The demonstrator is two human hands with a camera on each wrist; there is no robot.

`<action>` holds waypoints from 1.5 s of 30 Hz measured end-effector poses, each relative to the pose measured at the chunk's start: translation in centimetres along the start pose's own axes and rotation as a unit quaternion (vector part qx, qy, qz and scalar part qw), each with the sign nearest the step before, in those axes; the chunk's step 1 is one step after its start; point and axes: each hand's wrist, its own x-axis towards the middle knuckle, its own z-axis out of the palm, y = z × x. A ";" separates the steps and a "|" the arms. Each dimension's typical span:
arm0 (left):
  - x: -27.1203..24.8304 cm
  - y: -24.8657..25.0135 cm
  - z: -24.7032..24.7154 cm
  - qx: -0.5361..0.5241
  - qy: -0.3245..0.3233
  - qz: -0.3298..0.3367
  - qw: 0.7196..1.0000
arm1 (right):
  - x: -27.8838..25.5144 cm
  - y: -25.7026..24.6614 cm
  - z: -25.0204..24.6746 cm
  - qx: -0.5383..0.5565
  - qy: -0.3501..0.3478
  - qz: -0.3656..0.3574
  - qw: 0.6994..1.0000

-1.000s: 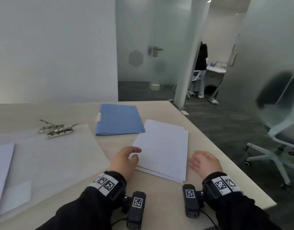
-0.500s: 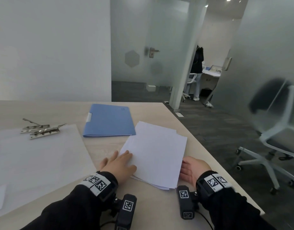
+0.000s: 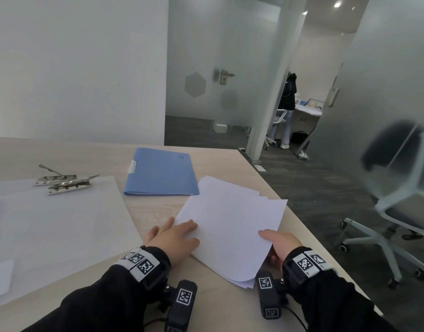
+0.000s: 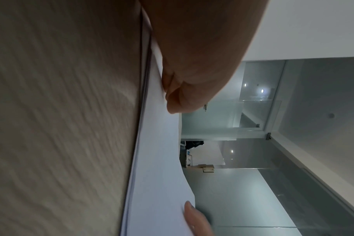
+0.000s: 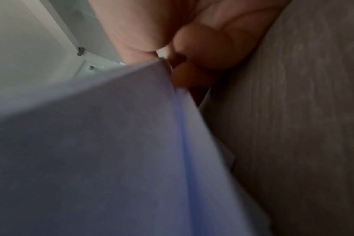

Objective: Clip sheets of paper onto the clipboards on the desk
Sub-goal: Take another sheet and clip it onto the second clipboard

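Observation:
A stack of white paper (image 3: 230,221) lies on the desk's right side. My left hand (image 3: 180,233) rests flat on the stack's left edge, with straight fingers pressing it down. My right hand (image 3: 275,243) pinches the top sheets at the near right edge, thumb on top and fingers underneath, and that edge bows up off the stack. The right wrist view shows the curled fingers (image 5: 202,55) under the raised paper (image 5: 91,143). In the left wrist view the paper (image 4: 158,159) lies beneath my palm. Translucent clipboards (image 3: 62,224) with metal clips (image 3: 67,182) lie at the left.
A blue folder (image 3: 160,173) lies beyond the stack. The wooden desk (image 3: 153,207) ends just right of the paper. A white office chair (image 3: 397,188) stands on the floor to the right. A small white sheet (image 3: 0,276) sits at the near left.
My left hand slid onto the stack's left edge and flattened. My right hand moved from beside the stack to pinch its right edge, and the top sheets lifted.

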 end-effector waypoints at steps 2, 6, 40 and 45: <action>0.0 -0.2 0.1 -0.008 0.007 0.002 1.000 | -0.2 -0.2 0.1 -0.024 -0.005 -0.002 1.000; 0.2 -0.4 0.3 -0.011 0.014 -0.003 1.000 | -0.3 -0.4 0.1 -0.023 -0.007 0.000 1.000; -0.6 -0.2 -1.2 -0.160 0.038 -0.015 0.986 | -3.9 0.3 -2.7 0.005 0.006 -0.098 0.995; -0.8 1.7 -3.1 -0.209 0.142 0.036 0.967 | -6.1 0.2 -3.4 0.056 -0.025 -0.159 0.985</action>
